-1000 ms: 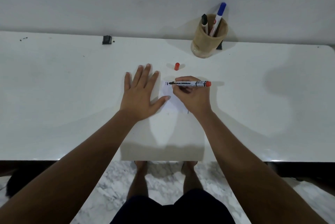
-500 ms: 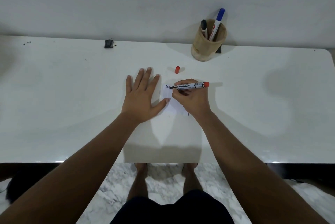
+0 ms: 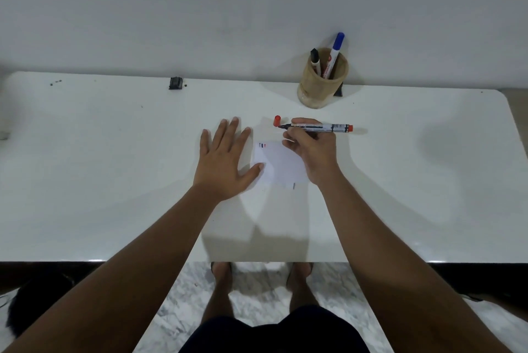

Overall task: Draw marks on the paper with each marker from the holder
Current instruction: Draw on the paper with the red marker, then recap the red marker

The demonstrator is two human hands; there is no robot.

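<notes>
A small white paper lies mid-table with short coloured marks near its top left corner. My left hand rests flat with fingers spread, its thumb pressing the paper's left edge. My right hand grips an uncapped red marker, held level above the paper's far edge, tip pointing left beside the red cap standing on the table. The tan round holder at the back holds a black marker and a blue-capped marker.
The white table runs to a wall at the back; its front edge is near my body. A small black object sits at the back left, another dark one behind the holder. My feet stand on marble floor below.
My right hand has lifted the red marker off the paper and moved it away from me, toward the red cap. The marks on the paper are now uncovered. My left hand stayed put.
</notes>
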